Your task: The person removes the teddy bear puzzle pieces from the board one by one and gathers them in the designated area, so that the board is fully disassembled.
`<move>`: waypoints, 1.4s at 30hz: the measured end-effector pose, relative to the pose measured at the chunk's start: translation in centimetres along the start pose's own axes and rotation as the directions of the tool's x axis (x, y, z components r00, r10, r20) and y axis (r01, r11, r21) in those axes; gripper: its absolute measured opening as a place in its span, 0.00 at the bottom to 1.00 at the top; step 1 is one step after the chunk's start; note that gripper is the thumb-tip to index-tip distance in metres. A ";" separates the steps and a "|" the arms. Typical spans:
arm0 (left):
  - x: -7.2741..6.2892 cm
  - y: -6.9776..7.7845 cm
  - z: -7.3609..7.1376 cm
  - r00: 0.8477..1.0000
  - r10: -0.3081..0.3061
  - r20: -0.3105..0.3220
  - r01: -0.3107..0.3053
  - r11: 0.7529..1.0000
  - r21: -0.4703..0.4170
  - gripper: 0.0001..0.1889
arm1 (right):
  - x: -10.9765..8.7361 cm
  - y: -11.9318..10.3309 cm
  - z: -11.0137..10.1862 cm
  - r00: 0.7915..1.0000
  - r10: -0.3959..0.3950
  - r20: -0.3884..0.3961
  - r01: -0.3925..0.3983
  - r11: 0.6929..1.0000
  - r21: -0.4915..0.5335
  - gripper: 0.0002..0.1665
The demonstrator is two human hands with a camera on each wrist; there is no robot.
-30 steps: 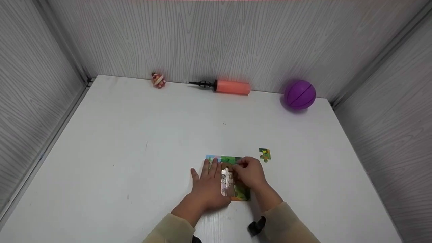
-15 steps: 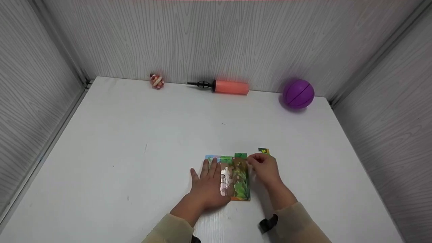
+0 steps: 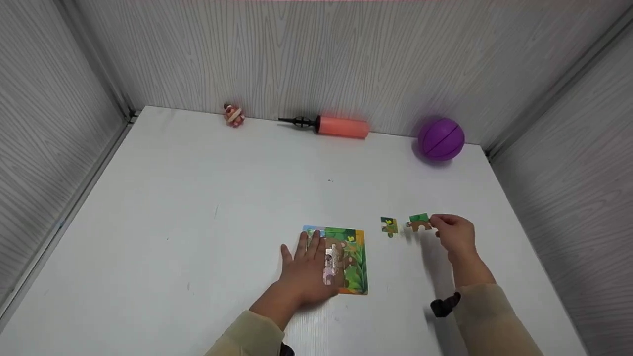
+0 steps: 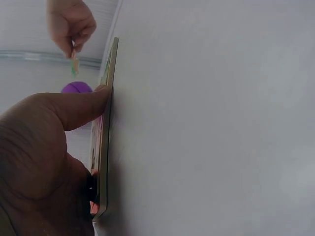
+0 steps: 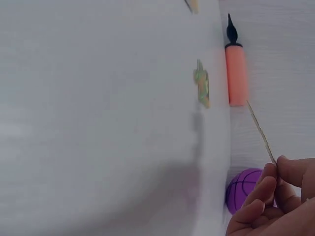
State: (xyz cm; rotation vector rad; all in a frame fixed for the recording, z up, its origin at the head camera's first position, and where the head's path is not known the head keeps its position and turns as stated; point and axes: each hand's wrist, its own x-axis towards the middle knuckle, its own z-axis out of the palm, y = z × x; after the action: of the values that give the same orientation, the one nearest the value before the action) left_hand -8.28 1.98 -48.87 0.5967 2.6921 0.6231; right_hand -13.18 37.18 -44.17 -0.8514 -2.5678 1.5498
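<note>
The person's right hand (image 3: 456, 236) pinches a puzzle piece (image 3: 420, 218); a loose piece (image 3: 390, 226) lies left of those fingertips. The left hand (image 3: 305, 276) rests, fingers straight, on the puzzle board (image 3: 354, 264) beneath them.

Head view: looked forward and down from high over the white table (image 3: 198, 173), the farthest off, reaching the back wall (image 3: 316, 59).
Left wrist view: sat low and close beside the left hand (image 3: 306, 277), rolled sideways, facing along the puzzle (image 3: 355, 269) toward the right hand (image 3: 456, 237).
Right wrist view: stood close to the right hand, also rolled, facing over the table toward the wall.
Pump (image 3: 342, 127): shared by head and right wrist.
Purple ball (image 3: 441, 139): common to all three.
</note>
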 end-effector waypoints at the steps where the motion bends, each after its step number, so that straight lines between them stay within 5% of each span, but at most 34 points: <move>1: 0.1 -0.1 0.0 1.000 -0.001 0.002 0.001 1.000 -0.002 0.58 | 0.3 0.3 -0.1 1.000 0.023 0.003 -0.023 1.000 -0.005 0.25; 7: 0.2 -0.4 0.2 1.000 0.006 0.000 -0.006 1.000 -0.003 0.60 | 1.4 1.6 -0.1 0.993 0.113 0.018 -0.113 0.994 0.002 0.29; 15: -0.3 -0.1 0.2 1.000 -0.001 -0.004 0.001 1.000 -0.014 0.58 | 1.6 2.1 0.2 0.998 0.052 -0.033 -0.057 0.986 -0.158 0.28; 20: -0.4 0.0 0.2 1.000 -0.005 0.001 0.006 1.000 -0.022 0.58 | 0.6 2.2 0.6 0.999 -0.038 -0.017 0.030 0.945 -0.326 0.29; 29: -0.1 -0.1 0.2 1.000 -0.003 0.002 0.003 1.000 -0.020 0.56 | -0.4 1.9 1.8 0.979 -0.156 0.130 0.201 0.835 -0.511 0.24; 42: -0.3 -0.1 0.1 1.000 -0.002 -0.009 0.002 1.000 -0.026 0.56 | 0.1 1.8 2.5 0.985 -0.162 0.063 0.171 0.837 -0.520 0.21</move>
State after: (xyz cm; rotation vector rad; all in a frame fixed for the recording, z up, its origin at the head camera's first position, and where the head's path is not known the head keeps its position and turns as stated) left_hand -8.08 1.76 -48.93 0.5854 2.6886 0.6604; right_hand -13.21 35.92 -46.97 -0.6053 -3.0302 0.8102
